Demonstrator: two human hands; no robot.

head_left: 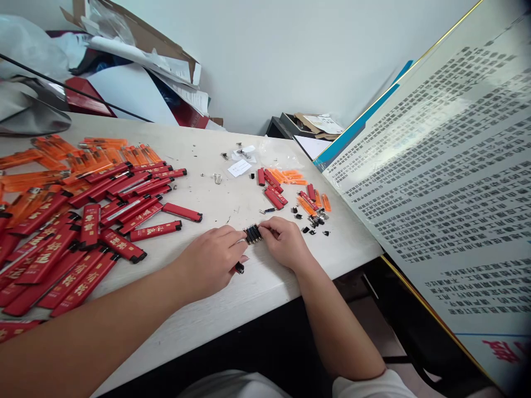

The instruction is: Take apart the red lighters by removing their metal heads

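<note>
A short row of small black cylindrical pieces (253, 234) lies on the white table between my two hands. The curled fingers of my left hand (213, 260) touch its left end. Just below those fingers a black lighter tip (239, 268) sticks out; the rest of that item is hidden by the hand. At the row's right end are the pinched thumb and fingers of my right hand (284, 240). Above the row lies a small black piece with a metal end (267, 210). Whether the right fingertips grip a piece cannot be made out.
Many red lighters (155, 231) and orange lighters (103, 142) are piled on the left of the table (199, 188). Smaller groups of red (274, 197) and orange ones (307, 206) lie right, near black caps (314, 221). A large printed board (440, 166) leans on the right edge.
</note>
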